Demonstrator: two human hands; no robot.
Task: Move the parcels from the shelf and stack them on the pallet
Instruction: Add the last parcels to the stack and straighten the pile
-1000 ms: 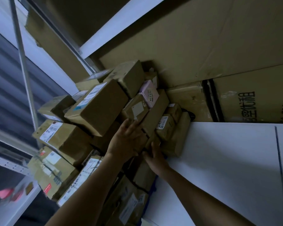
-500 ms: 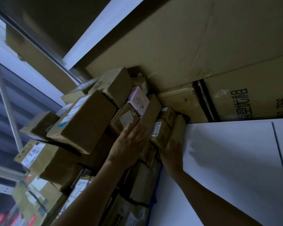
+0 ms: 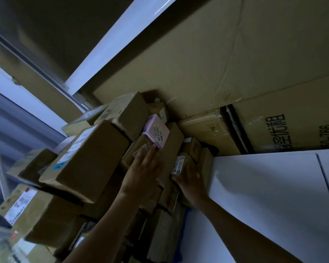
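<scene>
- Left hand [image 3: 142, 171]: fingers spread flat on a brown parcel [image 3: 141, 150] under the pink box [image 3: 156, 132], steadying the pile.
- Right hand [image 3: 190, 179]: curled round the labelled parcel [image 3: 180, 164]; how tight its grip is, cannot tell.

Two hands [image 3: 144, 171], one pink box [image 3: 156, 130], and over a dozen brown parcels [image 3: 87, 158] (exact count unclear).

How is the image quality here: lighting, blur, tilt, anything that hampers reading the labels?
Head view: dim, with a blue cast; the frame is strongly tilted. The pink box label is legible, while the parcels at the lower left are smeared and soft. The left hand and right hand are dark but distinct.
</scene>
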